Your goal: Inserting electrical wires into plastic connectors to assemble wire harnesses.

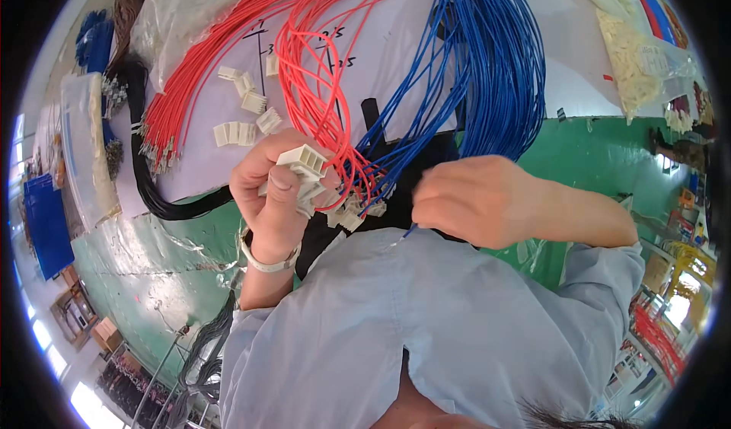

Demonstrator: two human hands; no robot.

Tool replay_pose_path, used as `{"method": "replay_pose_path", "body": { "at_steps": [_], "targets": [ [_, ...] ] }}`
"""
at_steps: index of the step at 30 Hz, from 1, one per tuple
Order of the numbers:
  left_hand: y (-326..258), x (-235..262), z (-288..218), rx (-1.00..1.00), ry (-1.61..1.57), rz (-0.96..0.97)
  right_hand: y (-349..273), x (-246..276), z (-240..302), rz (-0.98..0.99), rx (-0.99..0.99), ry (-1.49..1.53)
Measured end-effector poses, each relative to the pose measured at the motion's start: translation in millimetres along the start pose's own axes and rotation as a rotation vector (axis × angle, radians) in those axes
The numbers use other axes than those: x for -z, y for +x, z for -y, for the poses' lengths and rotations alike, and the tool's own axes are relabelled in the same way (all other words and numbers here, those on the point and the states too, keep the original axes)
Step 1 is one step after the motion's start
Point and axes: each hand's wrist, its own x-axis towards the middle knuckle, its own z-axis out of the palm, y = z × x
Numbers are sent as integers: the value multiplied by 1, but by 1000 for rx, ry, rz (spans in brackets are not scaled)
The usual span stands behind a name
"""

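Note:
My left hand (263,189) is closed around several white plastic connector housings (304,157), the top one with its open slots facing up. Below it hangs a cluster of similar housings (350,214), with red and blue wires running into them. To the right, my right hand (480,200) pinches a blue wire (411,229) whose bare metal tip points down and left, apart from the housings. Its fingertips are partly hidden by the back of the hand. Red wires (312,71) and a thick bundle of blue wires (502,63) spread over the white table beyond my hands.
Loose white housings (236,133) lie on the white table (228,48) left of the red wires. A black cable bundle (152,193) curves along the table's left edge. Clear bags (640,71) of pale parts sit at the far right. Green floor (137,277) shows below.

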Motion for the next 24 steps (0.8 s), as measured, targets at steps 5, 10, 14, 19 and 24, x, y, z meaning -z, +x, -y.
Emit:
{"method": "replay_pose_path", "body": {
  "at_steps": [5, 10, 14, 19, 24],
  "targets": [
    [2, -8, -1, 19, -45, 20, 30, 22, -13, -457, -184, 167],
    [4, -10, 3, -69, 223, 37, 45, 20, -20, -424, -153, 53],
    [3, -9, 1, -44, 214, 39, 47, 24, -23, -369, -140, 110],
    [6, -12, 0, -74, 264, -14, 48, 25, -22, -353, -156, 146],
    [12, -10, -9, -179, 454, 131, 53, 32, -25, -301, -210, 286]
  ]
}}
